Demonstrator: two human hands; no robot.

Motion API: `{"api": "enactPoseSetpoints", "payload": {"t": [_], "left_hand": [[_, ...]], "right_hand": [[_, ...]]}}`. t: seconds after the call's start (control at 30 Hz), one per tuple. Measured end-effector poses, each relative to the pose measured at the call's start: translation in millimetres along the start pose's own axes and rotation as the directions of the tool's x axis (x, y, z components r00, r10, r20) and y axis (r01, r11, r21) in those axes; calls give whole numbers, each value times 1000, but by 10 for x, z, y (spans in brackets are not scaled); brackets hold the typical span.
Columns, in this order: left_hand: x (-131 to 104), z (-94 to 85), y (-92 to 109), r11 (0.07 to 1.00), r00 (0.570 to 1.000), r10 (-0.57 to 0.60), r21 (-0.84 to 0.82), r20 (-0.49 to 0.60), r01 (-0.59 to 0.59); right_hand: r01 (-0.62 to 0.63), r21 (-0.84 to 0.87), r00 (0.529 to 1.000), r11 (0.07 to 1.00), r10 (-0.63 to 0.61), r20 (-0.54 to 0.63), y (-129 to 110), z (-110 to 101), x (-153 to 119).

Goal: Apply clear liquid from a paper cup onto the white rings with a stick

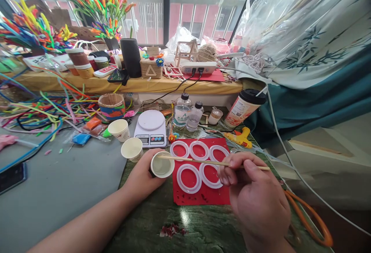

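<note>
My left hand point(147, 171) is wrapped round a paper cup point(162, 173) that holds a cloudy, pale liquid. Between the fingers of my right hand point(255, 191) is a thin wooden stick point(197, 161), lying nearly level, its far end inside the cup near the rim. Beneath the stick, several white ring-shaped molds point(189, 191) rest on a red sheet point(203, 199); my right hand partly covers one of them. Two more paper cups point(131, 149) point(118, 130) stand just left of the held cup.
Behind the cups is a white kitchen scale point(150, 127). Two clear bottles point(182, 115) point(194, 117) with black caps stand beside it. A yellow glue gun point(242, 137) lies at right, near a lidded drink cup point(245, 108). Orange-handled scissors point(311, 218) hang over the right edge. Colourful pipe cleaners point(52, 110) spread across the left.
</note>
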State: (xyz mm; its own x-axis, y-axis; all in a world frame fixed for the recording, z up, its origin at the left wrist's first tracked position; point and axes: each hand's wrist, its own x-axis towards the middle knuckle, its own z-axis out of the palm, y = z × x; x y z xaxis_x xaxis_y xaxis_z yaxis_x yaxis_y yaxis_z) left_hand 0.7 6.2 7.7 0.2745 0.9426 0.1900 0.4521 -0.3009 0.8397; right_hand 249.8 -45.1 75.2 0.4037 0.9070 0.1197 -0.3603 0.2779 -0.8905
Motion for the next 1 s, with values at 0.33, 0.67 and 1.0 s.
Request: {"api": "enactPoseSetpoints", "payload": {"t": [0.33, 0.67, 1.0], "left_hand": [[-13, 1, 10, 999, 999, 39, 23, 17, -40], [-3, 10, 17, 1000, 1000, 18, 5, 17, -18], [-2, 7, 5, 999, 999, 29, 13, 46, -30]], "right_hand": [[64, -321, 982, 945, -2, 191, 155, -69, -69], [11, -28, 1000, 1000, -11, 6, 52, 15, 2], [140, -240, 987, 961, -114, 117, 80, -60, -92]]}}
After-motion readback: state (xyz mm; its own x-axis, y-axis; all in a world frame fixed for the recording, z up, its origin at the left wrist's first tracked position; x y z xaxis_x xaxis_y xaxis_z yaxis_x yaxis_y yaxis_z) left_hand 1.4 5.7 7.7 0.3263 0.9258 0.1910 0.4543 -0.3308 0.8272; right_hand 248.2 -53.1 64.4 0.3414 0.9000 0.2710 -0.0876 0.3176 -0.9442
